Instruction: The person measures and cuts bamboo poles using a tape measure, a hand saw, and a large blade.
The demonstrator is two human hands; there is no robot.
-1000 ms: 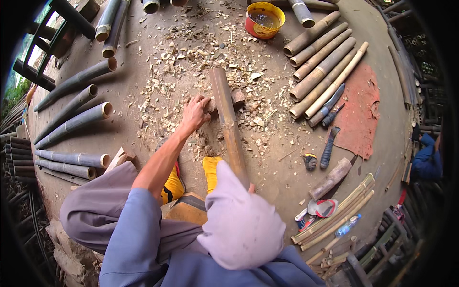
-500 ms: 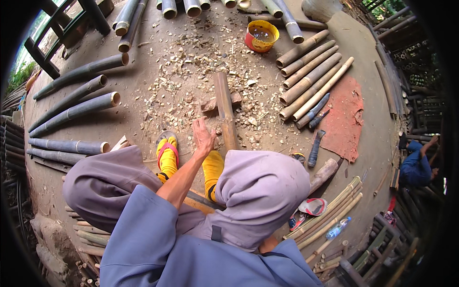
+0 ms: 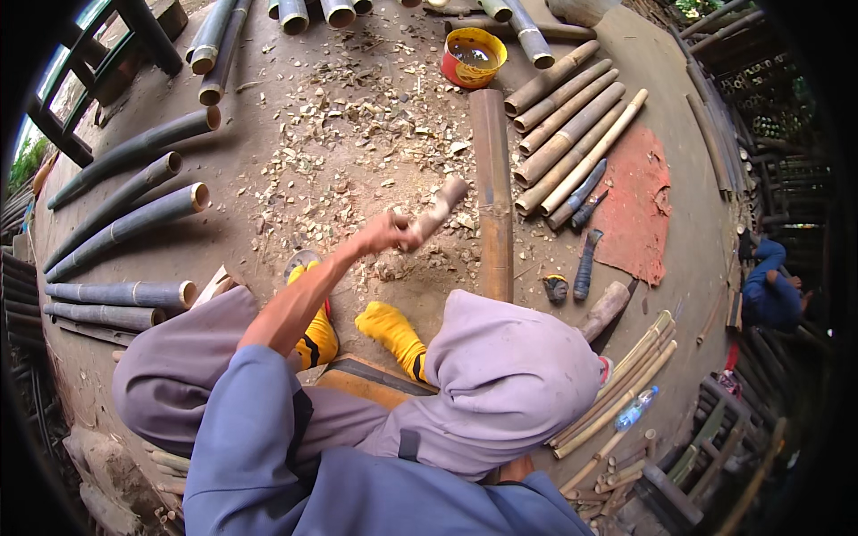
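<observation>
My left hand (image 3: 391, 234) is closed round one end of a short brown wooden block (image 3: 439, 213), lifted over the wood chips and slightly blurred. A split-looking brown bamboo piece (image 3: 492, 192) stands out beyond my right knee, its near end hidden by the knee. Of my right arm only a bit of skin shows beneath the right thigh; my right hand is out of view. My feet in yellow socks (image 3: 390, 332) rest on either side of the chips, the right one without its sandal.
Dark bamboo poles (image 3: 134, 223) lie at left, and brown bamboo lengths (image 3: 569, 130) at right beside a yellow-red bucket (image 3: 474, 59). Dark-handled tools (image 3: 585, 265) lie near a red mat (image 3: 636, 210). Another person (image 3: 770, 288) sits far right.
My left hand, open near the ground before, now holds the block that lay under the bamboo. The bamboo has shifted right. My right foot has left its sandal and moved left.
</observation>
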